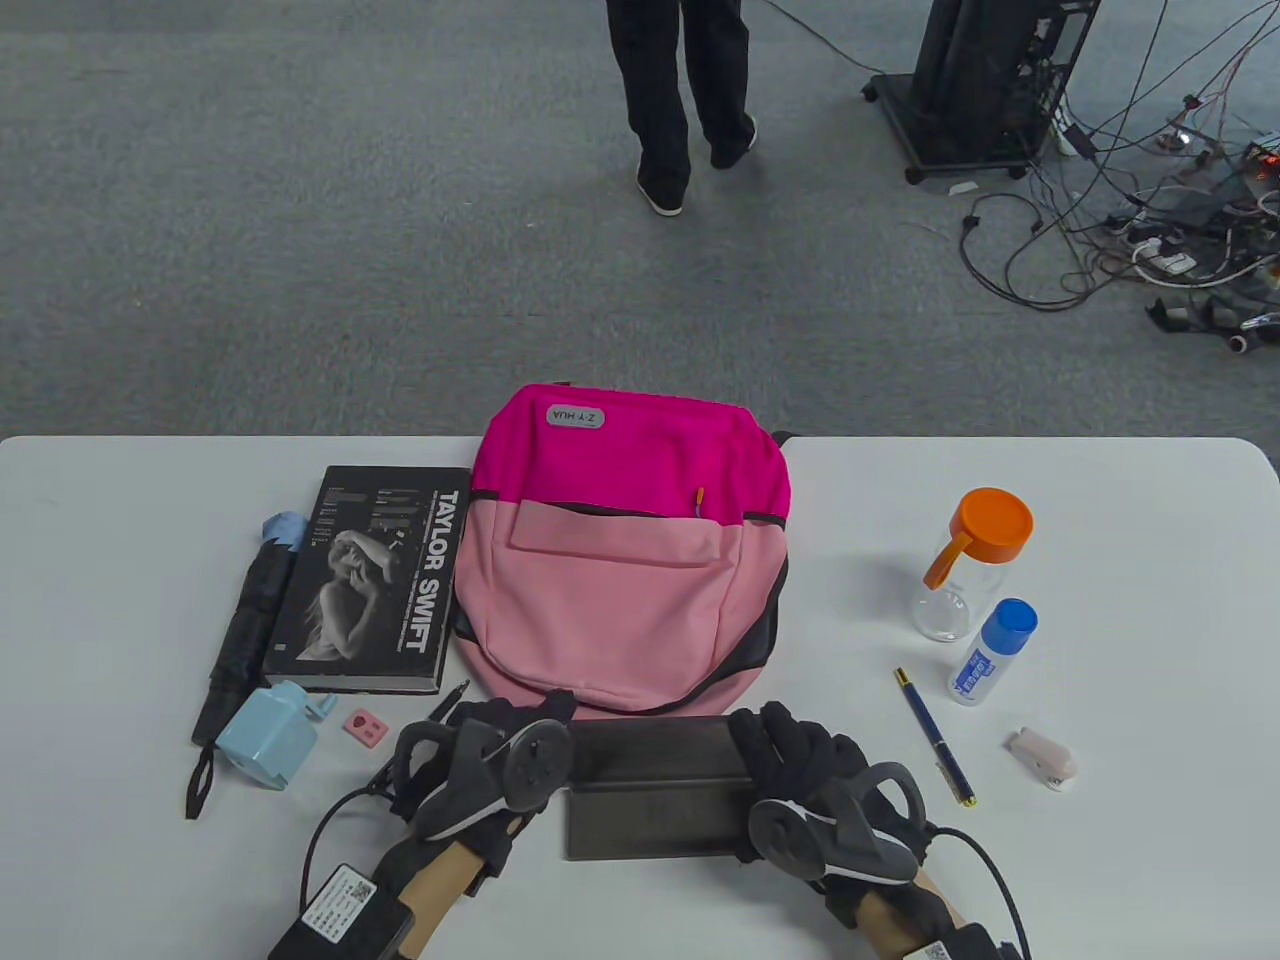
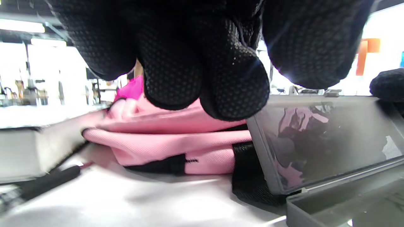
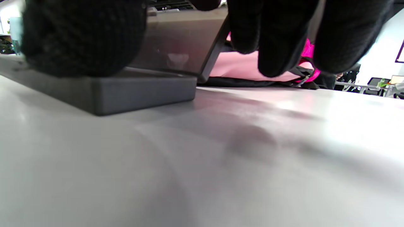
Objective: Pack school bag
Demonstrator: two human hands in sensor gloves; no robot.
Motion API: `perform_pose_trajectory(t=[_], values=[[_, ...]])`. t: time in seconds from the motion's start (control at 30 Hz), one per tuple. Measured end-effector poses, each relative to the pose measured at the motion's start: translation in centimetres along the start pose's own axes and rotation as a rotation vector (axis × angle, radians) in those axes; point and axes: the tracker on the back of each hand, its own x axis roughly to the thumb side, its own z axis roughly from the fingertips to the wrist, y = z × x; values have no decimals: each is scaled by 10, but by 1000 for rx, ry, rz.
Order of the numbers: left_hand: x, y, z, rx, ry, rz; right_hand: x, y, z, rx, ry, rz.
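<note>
A pink backpack [image 1: 620, 560] lies flat at the table's middle, zipped. In front of it a grey pencil case [image 1: 650, 815] stands open, its lid [image 1: 655, 750] raised against the bag's bottom edge. My left hand [image 1: 530, 715] holds the lid's left end. My right hand [image 1: 775, 730] grips the right end. In the left wrist view my fingers [image 2: 205, 78] hang beside the lid [image 2: 325, 142] and the bag [image 2: 164, 142]. In the right wrist view my thumb [image 3: 82, 41] rests on the case's base [image 3: 139, 90], with my other fingers [image 3: 274, 41] by the lid's edge.
Left of the bag lie a black book [image 1: 370, 580], a folded umbrella [image 1: 245, 620], a blue sharpener [image 1: 270, 735], a pink eraser [image 1: 365, 727] and a black pen [image 1: 450, 700]. On the right are an orange-capped bottle [image 1: 965, 565], a glue bottle [image 1: 990, 650], a blue pen [image 1: 935, 735] and a small pink item [image 1: 1042, 757].
</note>
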Motion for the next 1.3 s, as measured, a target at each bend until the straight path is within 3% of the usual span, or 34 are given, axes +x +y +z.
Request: perform_pose_trajectory(t=[0.1, 0.23, 0.33, 0.73, 0.93, 1.3], values=[[-3, 0, 13, -26, -20, 36, 0, 0, 0, 3, 0, 4], [-2, -10, 26, -196, -52, 9, 1, 0, -1, 1, -7, -5], [-2, -23, 29, -255, -80, 15, 4, 1, -2, 14, -6, -19], [6, -59, 27, -281, -111, -6, 6, 2, 0, 10, -20, -12], [0, -62, 26, -298, -82, 70, 5, 2, 1, 9, -15, -30], [-1, -63, 26, -311, -54, 53, 5, 1, 2, 12, -24, -28]])
